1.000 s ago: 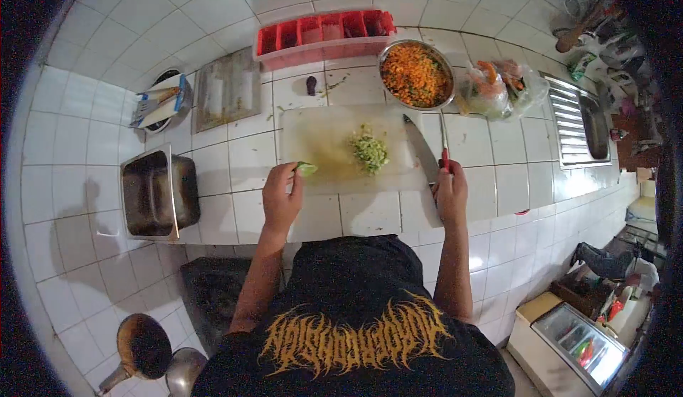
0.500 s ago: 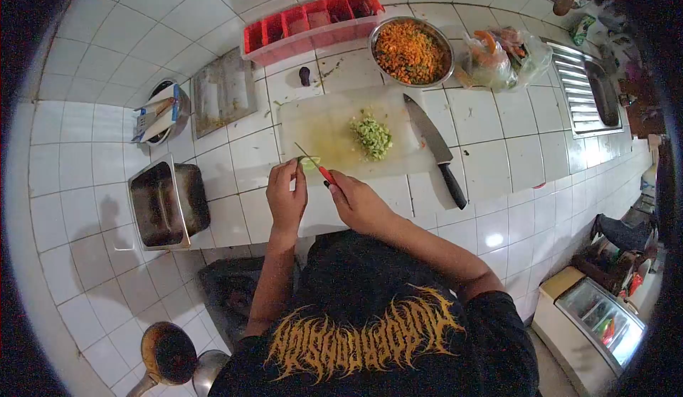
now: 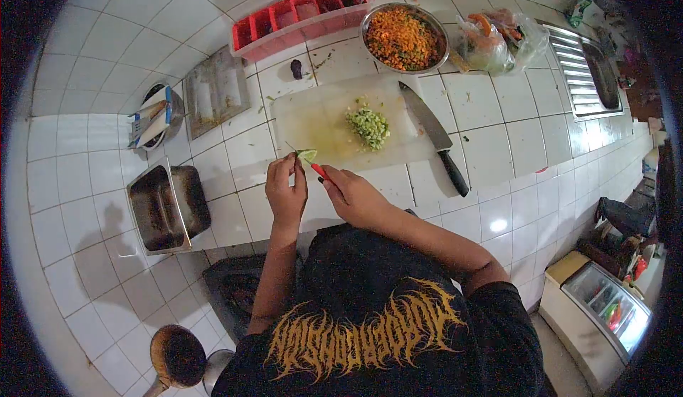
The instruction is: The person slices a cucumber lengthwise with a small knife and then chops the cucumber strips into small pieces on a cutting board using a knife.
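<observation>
Tiled countertop (image 3: pixel 491 105): bears the translucent cutting board (image 3: pixel 293 116) and its chopped green heap (image 3: pixel 368 128).
Left hand (image 3: pixel 286 189): fingertips pinch a green vegetable piece (image 3: pixel 308 155) over the board's near-left corner.
Right hand (image 3: pixel 357 196): grips the red-handled knife (image 3: pixel 320 172), brought across from the board's right side; blade contact unclear.
Chef's knife (image 3: pixel 430 123): lies unheld at right; both hands now serve one piece.

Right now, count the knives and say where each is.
2: a small red-handled knife in the right hand, and a large black-handled knife lying along the right edge of the cutting board. Others may be hidden.
</observation>
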`<act>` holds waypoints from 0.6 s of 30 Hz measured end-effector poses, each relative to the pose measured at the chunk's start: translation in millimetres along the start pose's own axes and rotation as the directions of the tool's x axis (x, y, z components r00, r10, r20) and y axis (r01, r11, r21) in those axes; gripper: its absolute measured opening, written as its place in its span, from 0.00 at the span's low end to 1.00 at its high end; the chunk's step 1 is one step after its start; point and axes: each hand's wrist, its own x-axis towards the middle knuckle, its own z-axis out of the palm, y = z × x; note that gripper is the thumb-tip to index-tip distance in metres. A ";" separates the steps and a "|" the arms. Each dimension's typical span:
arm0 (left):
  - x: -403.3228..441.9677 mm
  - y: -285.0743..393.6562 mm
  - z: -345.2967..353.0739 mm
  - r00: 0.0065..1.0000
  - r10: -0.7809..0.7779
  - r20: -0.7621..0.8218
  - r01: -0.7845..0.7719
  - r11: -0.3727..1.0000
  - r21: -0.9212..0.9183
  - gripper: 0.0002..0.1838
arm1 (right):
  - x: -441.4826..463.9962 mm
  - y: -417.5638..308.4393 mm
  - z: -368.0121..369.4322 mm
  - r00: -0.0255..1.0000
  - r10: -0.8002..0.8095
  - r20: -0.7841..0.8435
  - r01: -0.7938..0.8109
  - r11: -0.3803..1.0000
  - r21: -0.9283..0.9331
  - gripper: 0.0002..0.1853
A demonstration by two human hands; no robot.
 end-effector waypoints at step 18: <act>1.4 3.3 -1.0 0.998 0.042 -0.046 -0.042 0.999 -0.008 0.12 | 0.4 -0.9 -1.7 0.998 0.028 0.048 -0.028 1.000 0.003 0.20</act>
